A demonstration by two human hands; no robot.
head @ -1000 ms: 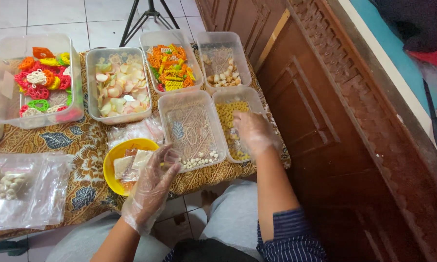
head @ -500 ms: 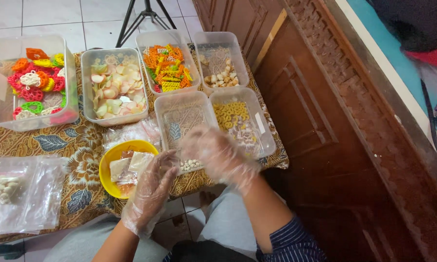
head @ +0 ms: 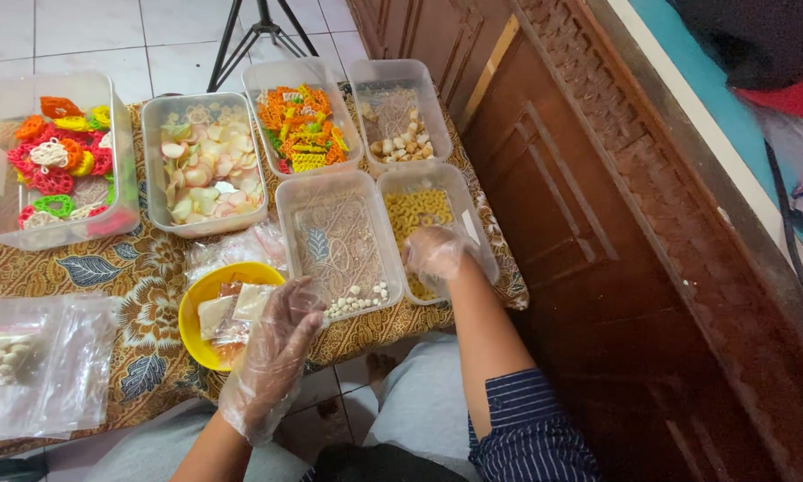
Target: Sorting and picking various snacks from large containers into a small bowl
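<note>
My left hand, in a clear plastic glove, rests at the right rim of a yellow bowl and pinches a clear plastic bag that holds pale square crackers. My right hand, also gloved, is down inside a clear tub of yellow ring crackers, fingers curled on them. Between both hands stands a nearly empty tub with a few small white pieces at its near end.
Further tubs hold colourful ring crackers, pale chips, orange and yellow sticks and beige lumps. Filled clear bags lie at the left on the batik cloth. A carved wooden door stands at the right, tripod legs behind.
My right hand swung left over the nearly empty tub toward the bowl, then came back into the tub of yellow rings. My left hand stayed at the bowl.
</note>
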